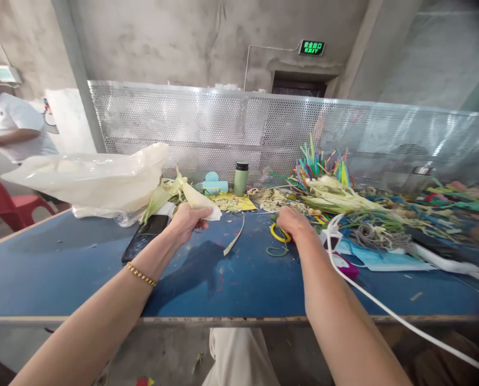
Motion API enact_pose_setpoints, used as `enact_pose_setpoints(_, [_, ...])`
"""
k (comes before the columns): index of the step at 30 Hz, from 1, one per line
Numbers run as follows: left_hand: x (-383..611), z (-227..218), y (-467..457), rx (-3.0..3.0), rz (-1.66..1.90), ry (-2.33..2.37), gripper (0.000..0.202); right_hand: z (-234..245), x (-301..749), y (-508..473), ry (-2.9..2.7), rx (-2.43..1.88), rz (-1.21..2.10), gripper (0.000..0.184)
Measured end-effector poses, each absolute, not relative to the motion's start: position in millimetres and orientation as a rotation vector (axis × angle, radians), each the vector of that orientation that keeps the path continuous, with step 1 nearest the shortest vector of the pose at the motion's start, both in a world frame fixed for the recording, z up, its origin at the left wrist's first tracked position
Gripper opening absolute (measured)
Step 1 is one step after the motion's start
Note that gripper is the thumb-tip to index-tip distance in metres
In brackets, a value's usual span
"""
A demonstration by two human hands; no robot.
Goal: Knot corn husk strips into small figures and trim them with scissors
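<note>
My left hand (187, 221) is closed around a pale corn husk (201, 202), pinched between thumb and fingers above the blue table. Behind and left of that hand lie more greenish husks (159, 194) and a dark phone (145, 236). My right hand (294, 220) reaches down to the table with its fingers curled in and mostly hidden. A yellow ring-shaped thing (278, 234) shows right beside its fingers; whether they grip it is unclear. Just below the ring lies a loop of green cord (277, 252). A narrow husk strip (235, 236) rests between the hands.
A large plastic bag (90, 179) lies at the left. A green bottle (241, 179) stands at the back by a perforated metal screen (191, 123). Coloured stems (317, 166), husks, grey cord (378, 237) and a white cable (378, 300) crowd the right. A person (16, 126) is far left.
</note>
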State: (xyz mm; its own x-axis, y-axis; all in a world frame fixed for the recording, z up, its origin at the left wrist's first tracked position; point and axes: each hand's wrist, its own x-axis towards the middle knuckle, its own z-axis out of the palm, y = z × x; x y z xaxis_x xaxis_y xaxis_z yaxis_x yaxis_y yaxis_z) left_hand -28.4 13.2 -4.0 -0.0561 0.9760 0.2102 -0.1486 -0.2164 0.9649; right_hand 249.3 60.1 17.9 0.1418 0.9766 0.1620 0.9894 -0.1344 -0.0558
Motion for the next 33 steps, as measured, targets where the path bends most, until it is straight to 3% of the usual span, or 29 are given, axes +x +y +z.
enact_pose_setpoints(18, [-25,-7,11,1.268,1.441,0.987,0.026,-1,265,73,-1.797,-2.408,-0.019,0.043])
enact_pose_setpoints(25, [-45,12,14,1.037,1.840,0.879,0.024,2,269,79,-1.746,-2.372,-0.006,0.043])
enact_pose_setpoints(29, [-49,16,14,1.003,1.864,0.878,0.025,5,262,75,-1.696,-2.376,-0.061,0.045])
enact_pose_setpoints(33, [-45,12,14,1.053,1.815,0.892,0.025,10,256,63,-1.658,-2.307,-0.322,0.048])
